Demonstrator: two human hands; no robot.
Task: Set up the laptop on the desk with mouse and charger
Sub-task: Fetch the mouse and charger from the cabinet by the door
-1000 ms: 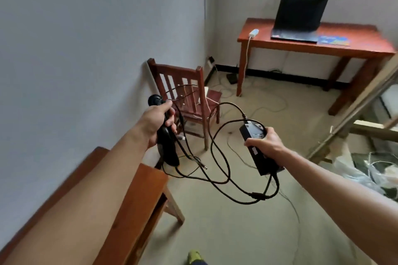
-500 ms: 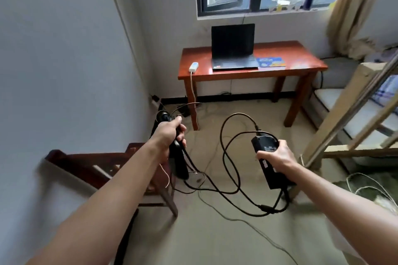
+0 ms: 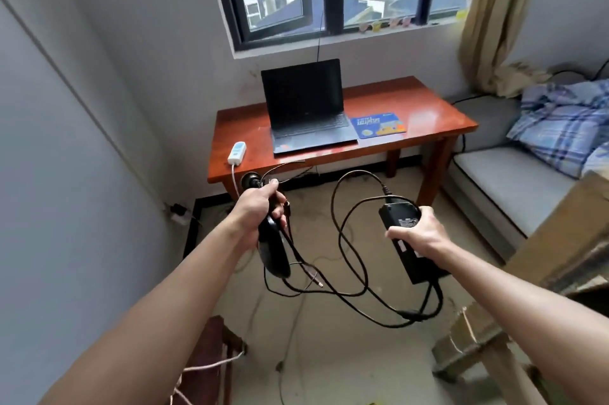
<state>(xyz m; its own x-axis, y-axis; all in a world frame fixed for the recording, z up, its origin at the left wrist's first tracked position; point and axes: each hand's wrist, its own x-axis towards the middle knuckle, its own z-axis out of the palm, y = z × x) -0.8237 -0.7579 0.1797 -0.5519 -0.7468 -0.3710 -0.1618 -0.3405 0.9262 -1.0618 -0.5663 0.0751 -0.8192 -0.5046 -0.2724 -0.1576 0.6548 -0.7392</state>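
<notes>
The desk is standing under the window, carrying the open laptop at its middle, a blue mouse pad just right of the laptop and a white power strip near the desk's left edge. Well in front of the desk, the left hand is clamping a black mouse together with a plug and cords, while the right hand is gripping the charger brick — its cable is hanging in loops between the hands. A grey couch is sitting right of the desk — a wooden frame is crowding in nearer the camera.
</notes>
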